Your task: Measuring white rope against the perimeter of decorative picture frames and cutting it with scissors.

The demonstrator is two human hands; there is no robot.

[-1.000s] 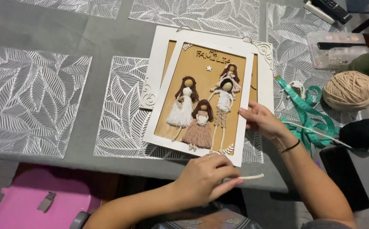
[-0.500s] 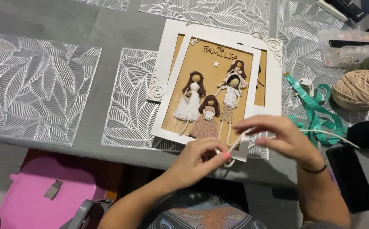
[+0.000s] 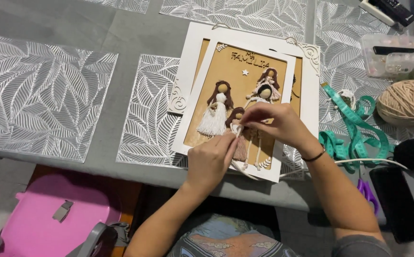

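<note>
Both hands meet over the small yarn doll (image 3: 238, 124) low in the white frame (image 3: 245, 102); the left hand (image 3: 212, 159) pinches a pale cord end from below; the right hand (image 3: 276, 124) pinches from above-right, equally near.

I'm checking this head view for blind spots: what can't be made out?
- Small doll: mostly covered by the left hand and right hand.
- Cord end: too thin to show the grip.
- Scissors: partly behind the right forearm.
- Clear box: contents too small.
</note>
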